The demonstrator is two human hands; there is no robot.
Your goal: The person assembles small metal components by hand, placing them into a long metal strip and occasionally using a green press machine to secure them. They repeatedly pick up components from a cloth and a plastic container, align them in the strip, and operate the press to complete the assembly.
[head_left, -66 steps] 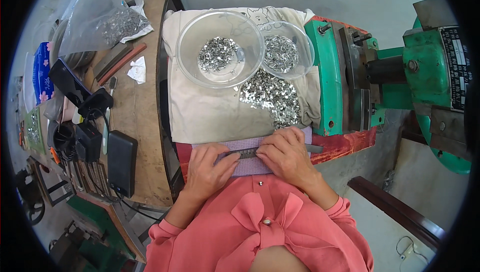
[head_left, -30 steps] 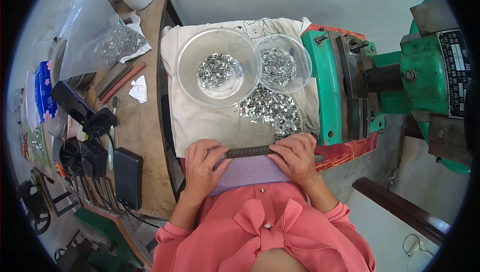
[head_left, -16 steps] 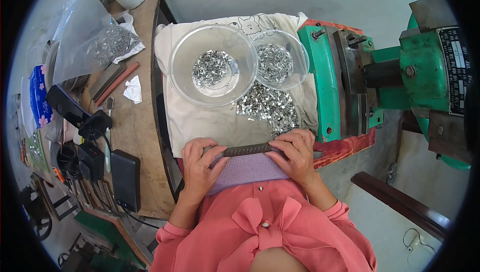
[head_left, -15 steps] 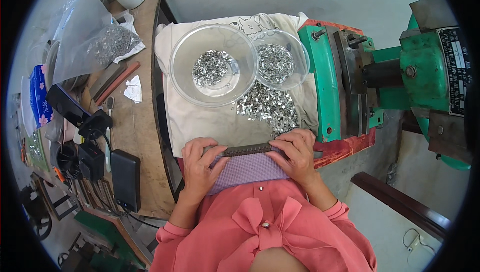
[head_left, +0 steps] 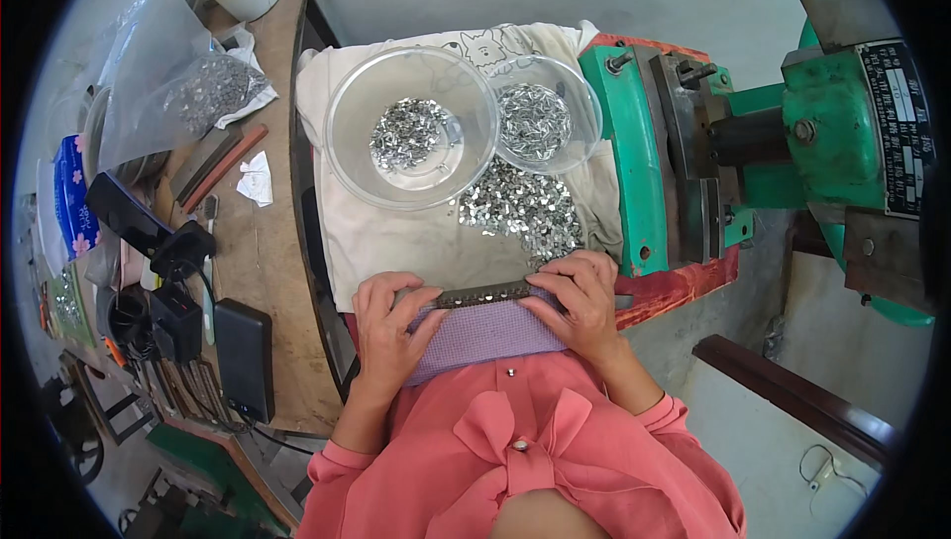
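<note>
A dark metal bar with a row of small notches [head_left: 483,295] lies level between my hands, at the near edge of the cloth-covered work surface. My left hand [head_left: 393,326] pinches its left end between thumb and fingers. At the other end, my right hand [head_left: 584,306] grips it the same way. Small bright spots show along the bar's notched row; whether they are metal pieces is too small to tell. Under the bar is a purple woven cloth [head_left: 485,338]. Just beyond it, a loose pile of small shiny metal pieces [head_left: 525,207] spreads over the beige cloth [head_left: 381,237].
A large clear tub [head_left: 342,158] and a smaller clear tub [head_left: 594,128] hold more metal pieces. Green machinery [head_left: 634,182] stands at the right. On the wooden bench [head_left: 287,291] at left lie a black power bank [head_left: 245,361], sharpening-stone-like bars [head_left: 220,167] and a plastic bag [head_left: 149,93].
Bright spots now show along the bar's row, which looked darker before; the bar seems slightly turned. Both hands keep their grip. The whole view has shifted a little.
</note>
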